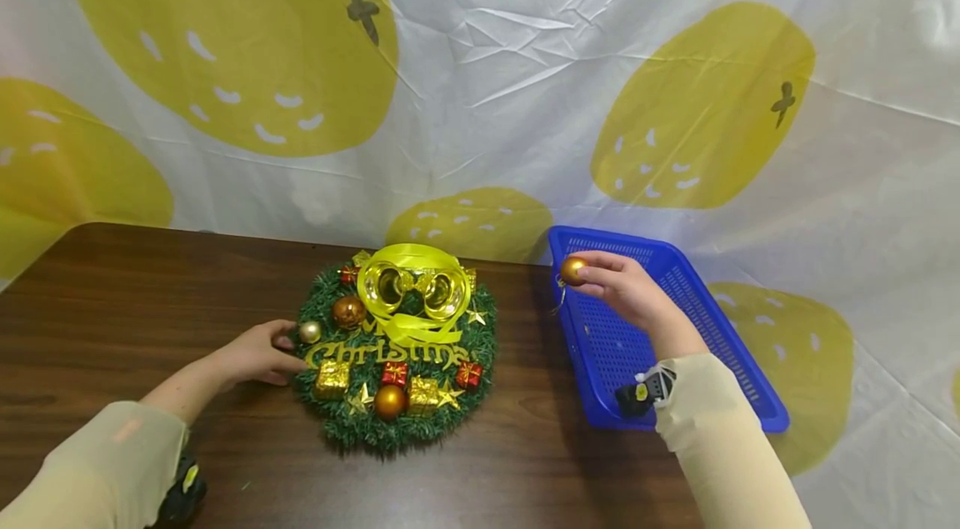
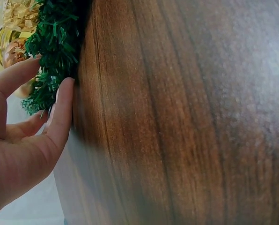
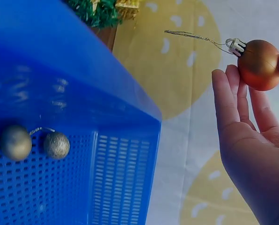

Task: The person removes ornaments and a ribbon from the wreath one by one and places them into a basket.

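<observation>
A green Christmas wreath point(image 1: 397, 433) lies on the table, dressed with gold lettering, baubles, small gift boxes, stars and a yellow ribbon with gold bells point(image 1: 412, 287). My left hand point(image 1: 258, 354) is at its left edge; in the left wrist view the thumb and fingers point(image 2: 60, 112) hold the green rim between them. Above the far left rim of a blue basket point(image 1: 720, 312), my right hand point(image 1: 626, 287) pinches an orange-gold bauble point(image 3: 260, 64) in its fingertips. A silver cap and a gold string loop point(image 3: 191, 35) hang off that bauble.
Two pale baubles, one smooth point(image 3: 16, 143) and one glittery point(image 3: 56, 145), lie in the basket in the right wrist view. Behind the brown wooden table point(image 1: 187, 287) hangs a white cloth point(image 1: 487, 79) with yellow fruit prints.
</observation>
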`<state>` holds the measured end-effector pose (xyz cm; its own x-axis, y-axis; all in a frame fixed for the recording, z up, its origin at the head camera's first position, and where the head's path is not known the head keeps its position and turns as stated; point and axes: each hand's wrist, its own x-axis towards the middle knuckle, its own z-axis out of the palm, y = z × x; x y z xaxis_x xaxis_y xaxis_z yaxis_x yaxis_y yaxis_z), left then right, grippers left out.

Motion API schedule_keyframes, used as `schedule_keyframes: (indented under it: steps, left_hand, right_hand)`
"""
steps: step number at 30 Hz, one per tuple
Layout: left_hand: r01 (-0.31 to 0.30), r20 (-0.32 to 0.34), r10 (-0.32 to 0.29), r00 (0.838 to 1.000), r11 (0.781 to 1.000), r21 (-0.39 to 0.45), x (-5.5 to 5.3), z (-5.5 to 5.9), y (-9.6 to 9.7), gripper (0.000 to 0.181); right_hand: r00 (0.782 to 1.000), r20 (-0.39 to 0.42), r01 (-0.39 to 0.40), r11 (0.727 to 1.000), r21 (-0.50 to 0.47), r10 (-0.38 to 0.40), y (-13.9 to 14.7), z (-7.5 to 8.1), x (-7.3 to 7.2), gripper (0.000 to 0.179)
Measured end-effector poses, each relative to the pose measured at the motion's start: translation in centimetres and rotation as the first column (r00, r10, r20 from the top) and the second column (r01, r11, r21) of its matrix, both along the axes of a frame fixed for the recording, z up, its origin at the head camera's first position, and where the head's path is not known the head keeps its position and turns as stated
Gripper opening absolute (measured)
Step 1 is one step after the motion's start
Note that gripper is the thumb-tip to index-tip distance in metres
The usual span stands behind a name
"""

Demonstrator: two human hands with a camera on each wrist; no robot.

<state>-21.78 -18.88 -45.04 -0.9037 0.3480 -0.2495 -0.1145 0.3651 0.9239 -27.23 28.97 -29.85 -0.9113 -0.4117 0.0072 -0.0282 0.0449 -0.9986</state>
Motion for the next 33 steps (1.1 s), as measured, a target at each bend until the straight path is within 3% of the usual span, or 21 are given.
schedule_keyframes:
  steps: [8,33]
  left_hand:
    - [-0.032,0.016,0.033,0.999,0.997,-0.069,0.8,1.5,0.6,0.084]
    - [-0.04,0.025,0.042,0.999,0.998,-0.056,0.7,1.4,0.6,0.086]
  right_hand:
    - [1.0,-0.021,-0.005,1.0,-0.016,0.005,1.2,0.0,-0.1,0.034]
    - [0.996,0.033,0.078,0.997,0.008,-0.079,6.1,-0.3,-0.5,0.029]
